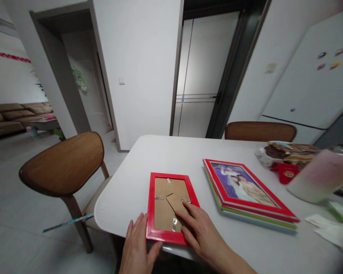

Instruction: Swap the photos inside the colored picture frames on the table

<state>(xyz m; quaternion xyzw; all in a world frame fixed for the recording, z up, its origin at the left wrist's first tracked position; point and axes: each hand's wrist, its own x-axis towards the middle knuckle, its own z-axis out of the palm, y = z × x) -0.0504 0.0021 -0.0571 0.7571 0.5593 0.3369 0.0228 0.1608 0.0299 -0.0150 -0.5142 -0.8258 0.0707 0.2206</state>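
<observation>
A red picture frame (150, 205) lies face down on the white table (125, 198), its brown backing board (162, 213) facing up. Small metal clips sit around the board's edges, and a support leg lies flat across it, partly under my right hand. My left hand (137, 243) is at the frame's lower left corner, fingers stretched along the left side and thumb by the bottom edge. Across the lower right of the backing rests my right hand (198, 226), its fingers extended near the right clip. Neither hand is wrapped around anything.
Right of the hands is a stack of picture frames (257, 211), a red one with a photo on top. Beyond stand a pinkish bottle (321, 175), a bag of packets (291, 152) and a tissue (331, 230). Wooden chairs (65, 163) flank the table.
</observation>
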